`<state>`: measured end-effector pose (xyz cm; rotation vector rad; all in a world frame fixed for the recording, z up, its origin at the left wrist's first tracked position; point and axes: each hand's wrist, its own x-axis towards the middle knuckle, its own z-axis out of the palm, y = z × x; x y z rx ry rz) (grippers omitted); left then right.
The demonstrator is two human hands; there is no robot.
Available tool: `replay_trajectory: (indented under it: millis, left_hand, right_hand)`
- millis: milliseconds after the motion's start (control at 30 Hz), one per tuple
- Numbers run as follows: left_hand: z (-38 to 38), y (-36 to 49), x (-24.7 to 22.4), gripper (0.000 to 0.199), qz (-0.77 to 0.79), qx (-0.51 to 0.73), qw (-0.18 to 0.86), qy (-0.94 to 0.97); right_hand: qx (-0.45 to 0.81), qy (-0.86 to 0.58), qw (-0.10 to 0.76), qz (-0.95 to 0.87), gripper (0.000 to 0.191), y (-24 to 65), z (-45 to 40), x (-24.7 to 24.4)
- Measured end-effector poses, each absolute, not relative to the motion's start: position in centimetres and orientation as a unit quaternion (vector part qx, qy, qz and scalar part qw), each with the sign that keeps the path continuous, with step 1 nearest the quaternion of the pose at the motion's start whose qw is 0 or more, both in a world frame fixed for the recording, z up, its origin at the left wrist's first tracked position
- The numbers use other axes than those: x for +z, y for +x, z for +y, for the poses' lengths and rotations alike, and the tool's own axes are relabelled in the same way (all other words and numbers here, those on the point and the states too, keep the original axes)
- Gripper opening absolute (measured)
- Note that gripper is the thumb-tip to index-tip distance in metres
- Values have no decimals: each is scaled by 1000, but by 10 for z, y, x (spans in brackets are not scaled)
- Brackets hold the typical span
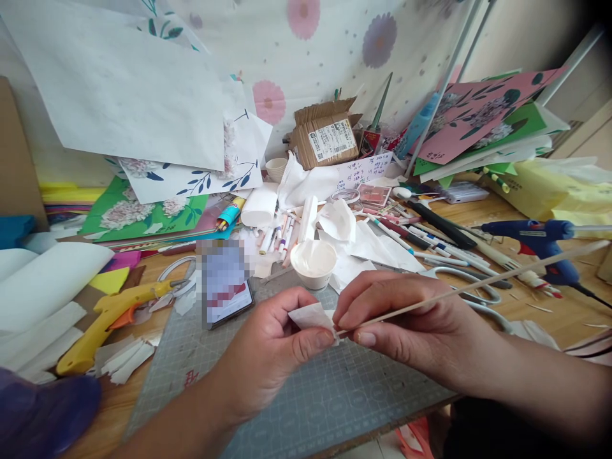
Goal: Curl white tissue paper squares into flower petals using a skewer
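Observation:
Above the grey cutting mat (pixel 306 408), my left hand (pixel 282 344) pinches a small piece of white paper (pixel 310 316) between thumb and fingers. My right hand (pixel 406 325) is closed on a long thin wooden stick (pixel 482 282), which slants up to the right. The stick's lower end meets the paper at my left thumb tip; whether it is wrapped in the paper I cannot tell. Just beyond my hands stands a paper cup (pixel 313 262) with white stuff in it. A phone (pixel 228 287) lies at the mat's left side.
A yellow glue gun (pixel 109 319) lies at left, a blue glue gun (pixel 540 245) at right. Scissors (pixel 471 287) lie beyond my right hand. Markers and paper scraps crowd the back, before a cardboard box (pixel 329 137). Green sheets with paper flowers (pixel 129 213) lie back left.

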<state>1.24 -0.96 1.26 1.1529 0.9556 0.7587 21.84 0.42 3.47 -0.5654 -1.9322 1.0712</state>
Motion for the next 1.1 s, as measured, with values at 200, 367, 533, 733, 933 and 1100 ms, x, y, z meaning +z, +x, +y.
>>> replay_trajectory:
  millis: [200,367,533,733,933,1100]
  left_hand:
    - [-13,8,11,13,500,454,411,613]
    - [-18,10,19,15,424,422,315,737]
    - [-17,16,23,10,456,378,369,716]
    - [-16,17,20,13,499,356,434,661]
    - [-15,18,20,13,509,344,488,620]
    - [-14,17,20,14,504,336,510,611]
  right_hand:
    - [429,-238,425,-761,9,219,6,34]
    - [395,-235,431,-776,12,217,6,35]
    - [360,-217,424,-802,12,215,6,34]
    - [342,-208,426,-811,14,215,7,31]
    - [346,-205,435,-806,16,213,7,30]
    - [351,-202,446,-798,15,214,7,30]
